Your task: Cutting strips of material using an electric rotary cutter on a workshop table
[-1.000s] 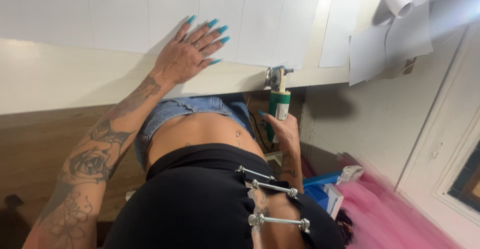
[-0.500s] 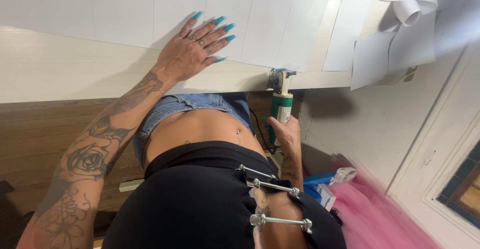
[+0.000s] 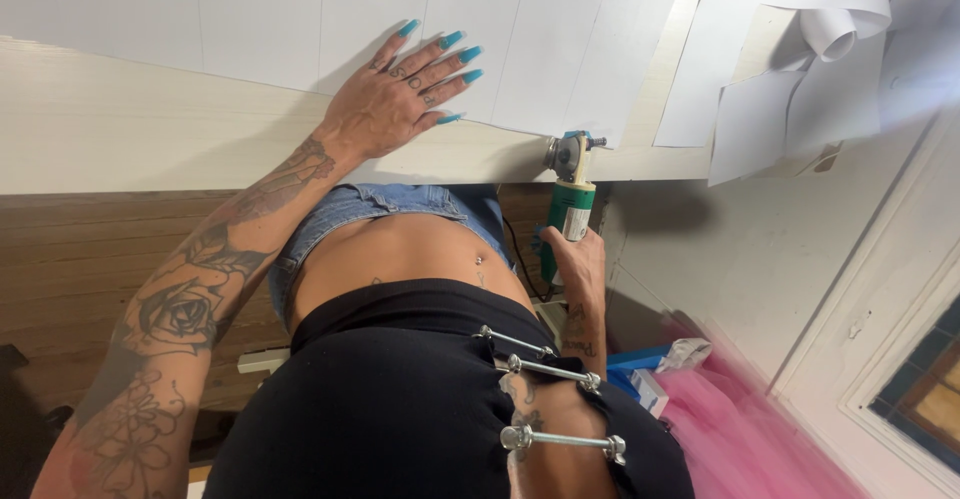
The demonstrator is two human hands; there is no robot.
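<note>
While right hand [image 3: 578, 264] grips it, green rotary cutter [image 3: 568, 209], round silver blade at paper edge.

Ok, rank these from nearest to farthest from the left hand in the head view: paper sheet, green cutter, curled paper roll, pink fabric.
1. Paper sheet: directly under the left hand, which presses flat on it.
2. Green cutter: to the right, at the table edge, held by the right hand.
3. Curled paper roll: upper right, on the table.
4. Pink fabric: lower right, on the floor.
</note>
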